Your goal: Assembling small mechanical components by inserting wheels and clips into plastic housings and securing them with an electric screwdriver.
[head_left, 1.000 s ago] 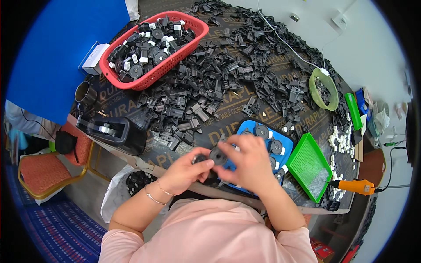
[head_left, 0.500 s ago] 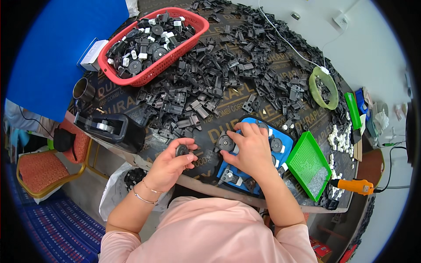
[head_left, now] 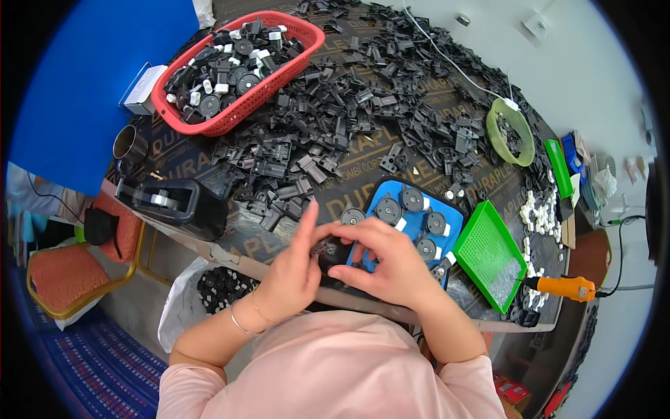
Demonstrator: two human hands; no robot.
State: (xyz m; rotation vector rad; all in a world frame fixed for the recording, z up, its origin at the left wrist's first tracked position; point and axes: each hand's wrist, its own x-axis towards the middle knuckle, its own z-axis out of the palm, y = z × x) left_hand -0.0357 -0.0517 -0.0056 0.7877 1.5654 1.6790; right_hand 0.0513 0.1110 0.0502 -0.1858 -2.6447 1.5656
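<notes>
Right hand (head_left: 384, 265) just left the disc (head_left: 352, 216) by the pad's (head_left: 413, 230) left edge, freeing it to join the left (head_left: 287, 276) over the bench's (head_left: 333, 197) front edge. Dark part (head_left: 328, 253) seems between them; left fingers straight, right curled, can't tell who's gripping.

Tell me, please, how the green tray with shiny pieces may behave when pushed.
The green tray is probably stiff but light: straight sides, floor full of holes. Being wide and low, it would probably slide rather than tip. The small shiny pieces at its near end could shift if it tilts.
</notes>
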